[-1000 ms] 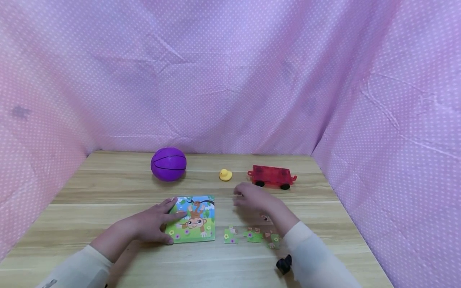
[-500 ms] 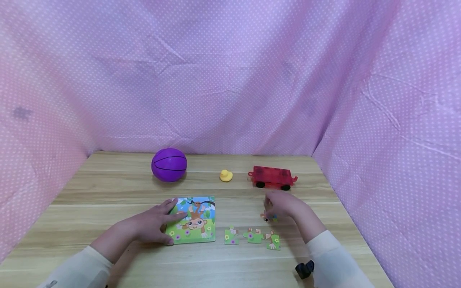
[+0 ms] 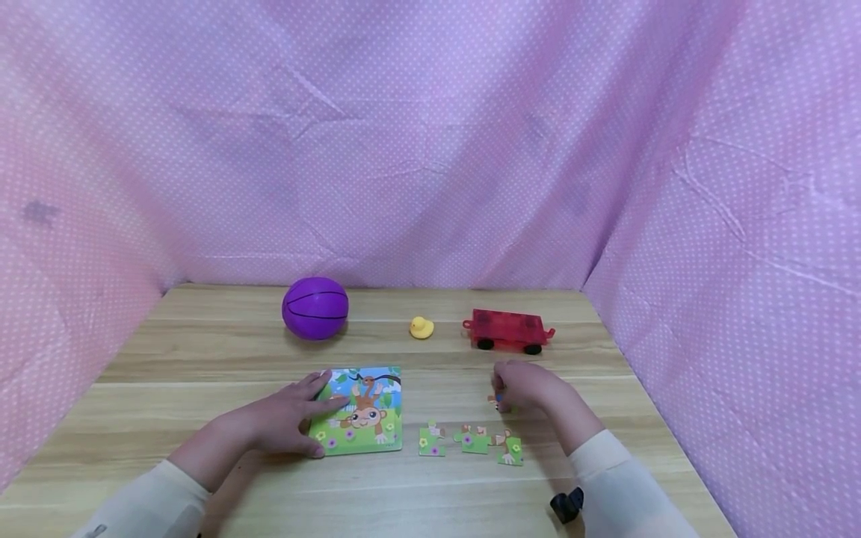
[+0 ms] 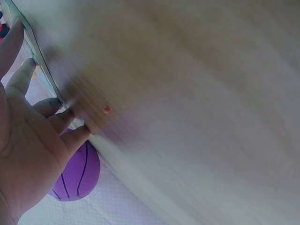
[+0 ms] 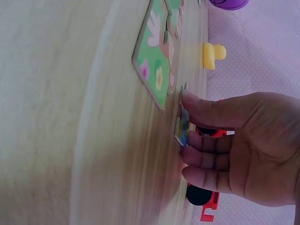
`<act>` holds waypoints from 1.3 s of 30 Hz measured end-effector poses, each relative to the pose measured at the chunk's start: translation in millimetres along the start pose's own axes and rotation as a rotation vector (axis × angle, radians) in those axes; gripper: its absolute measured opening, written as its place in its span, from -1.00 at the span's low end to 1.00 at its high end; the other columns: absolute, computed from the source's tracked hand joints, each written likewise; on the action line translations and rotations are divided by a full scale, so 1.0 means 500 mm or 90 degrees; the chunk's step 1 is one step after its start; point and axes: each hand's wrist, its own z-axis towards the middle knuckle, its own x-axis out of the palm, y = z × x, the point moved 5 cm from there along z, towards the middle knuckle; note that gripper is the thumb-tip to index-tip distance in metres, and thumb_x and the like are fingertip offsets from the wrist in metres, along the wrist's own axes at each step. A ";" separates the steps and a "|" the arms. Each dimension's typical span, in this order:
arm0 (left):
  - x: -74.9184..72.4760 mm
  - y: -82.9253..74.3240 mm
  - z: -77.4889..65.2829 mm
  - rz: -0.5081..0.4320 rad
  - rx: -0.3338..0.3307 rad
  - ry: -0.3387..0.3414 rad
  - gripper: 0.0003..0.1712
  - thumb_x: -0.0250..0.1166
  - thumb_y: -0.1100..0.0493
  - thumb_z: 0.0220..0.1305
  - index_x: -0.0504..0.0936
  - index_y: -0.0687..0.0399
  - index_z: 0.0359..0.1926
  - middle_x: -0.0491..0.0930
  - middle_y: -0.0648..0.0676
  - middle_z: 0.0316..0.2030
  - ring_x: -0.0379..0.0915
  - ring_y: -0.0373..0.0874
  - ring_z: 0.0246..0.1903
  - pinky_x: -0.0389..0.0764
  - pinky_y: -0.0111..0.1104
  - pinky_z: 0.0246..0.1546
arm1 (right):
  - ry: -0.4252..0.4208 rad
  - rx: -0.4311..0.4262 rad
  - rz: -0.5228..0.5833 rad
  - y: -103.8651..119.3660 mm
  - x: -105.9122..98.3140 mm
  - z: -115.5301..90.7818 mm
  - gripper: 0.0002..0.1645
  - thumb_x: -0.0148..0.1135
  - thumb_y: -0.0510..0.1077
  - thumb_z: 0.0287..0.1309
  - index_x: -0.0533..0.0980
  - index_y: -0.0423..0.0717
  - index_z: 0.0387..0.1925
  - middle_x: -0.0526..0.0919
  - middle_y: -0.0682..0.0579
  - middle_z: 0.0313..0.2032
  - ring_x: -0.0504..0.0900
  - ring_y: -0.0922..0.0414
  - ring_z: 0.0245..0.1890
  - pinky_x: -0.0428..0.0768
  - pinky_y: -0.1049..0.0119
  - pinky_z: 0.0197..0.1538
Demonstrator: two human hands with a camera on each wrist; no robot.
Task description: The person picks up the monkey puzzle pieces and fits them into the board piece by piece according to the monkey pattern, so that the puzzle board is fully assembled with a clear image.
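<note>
My left hand (image 3: 285, 418) rests with spread fingers on the left side of a square monkey picture board (image 3: 366, 442); in the left wrist view its fingertips meet the board's edge. To the right, my right hand (image 3: 530, 386) pinches a small jigsaw puzzle piece (image 5: 181, 126) at the tabletop, thumb on one side and fingers on the other. Most of this piece is covered by the hand in the head view. Nearer the front lie a green corner puzzle piece (image 3: 430, 441), a middle piece (image 3: 474, 442) and a right-hand piece (image 3: 513, 450), the last two side by side.
A purple ball (image 3: 315, 308), a yellow rubber duck (image 3: 421, 327) and a red toy wagon (image 3: 507, 329) stand along the back of the wooden table (image 3: 222, 329). Pink dotted cloth (image 3: 403, 149) hangs behind and at both sides. A black object (image 3: 566, 506) is beside the right sleeve.
My right hand has moved right and toward the front, from bare tabletop to the small puzzle piece, and its fingers have closed on it. The left hand and the board stay put.
</note>
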 end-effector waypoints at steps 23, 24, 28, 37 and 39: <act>0.004 0.002 0.001 0.016 0.034 -0.012 -0.01 0.36 -0.38 0.02 0.23 -0.37 0.47 -0.17 0.28 0.54 -0.28 0.33 0.50 -0.01 0.31 0.39 | -0.002 -0.126 0.071 0.066 -0.023 0.030 -0.82 0.24 -0.17 0.29 0.49 0.11 -0.43 0.50 0.17 -0.48 0.46 0.20 -0.40 0.44 0.29 -0.32; 0.004 0.003 0.001 0.017 0.034 -0.014 -0.01 0.36 -0.38 0.02 0.24 -0.36 0.47 -0.17 0.28 0.54 -0.28 0.33 0.50 -0.01 0.31 0.39 | -0.003 -0.134 0.075 0.074 -0.026 0.032 -0.82 0.23 -0.17 0.30 0.49 0.12 -0.43 0.51 0.17 -0.48 0.46 0.20 -0.40 0.45 0.30 -0.32; 0.003 0.002 0.001 0.016 0.036 -0.014 -0.01 0.36 -0.38 0.02 0.24 -0.36 0.47 -0.17 0.28 0.54 -0.28 0.33 0.50 -0.01 0.31 0.39 | -0.008 -0.168 0.075 0.111 -0.039 0.041 -0.83 0.18 -0.14 0.34 0.49 0.15 -0.41 0.52 0.21 -0.45 0.47 0.21 -0.40 0.47 0.31 -0.34; 0.001 0.002 -0.001 0.012 0.032 -0.010 -0.02 0.36 -0.37 0.03 0.22 -0.38 0.47 -0.19 0.26 0.55 -0.29 0.33 0.50 0.00 0.31 0.38 | 0.015 -0.233 0.067 0.219 -0.038 0.074 -0.88 0.16 -0.02 0.37 0.49 0.19 -0.35 0.52 0.24 -0.41 0.47 0.25 -0.36 0.49 0.36 -0.30; 0.002 0.003 0.000 0.012 0.031 -0.011 -0.02 0.37 -0.36 0.03 0.23 -0.38 0.47 -0.19 0.26 0.55 -0.29 0.33 0.50 -0.01 0.32 0.38 | 0.021 -0.245 0.068 0.242 -0.033 0.082 -0.87 0.15 -0.02 0.38 0.49 0.18 -0.36 0.53 0.24 -0.41 0.47 0.25 -0.37 0.49 0.37 -0.31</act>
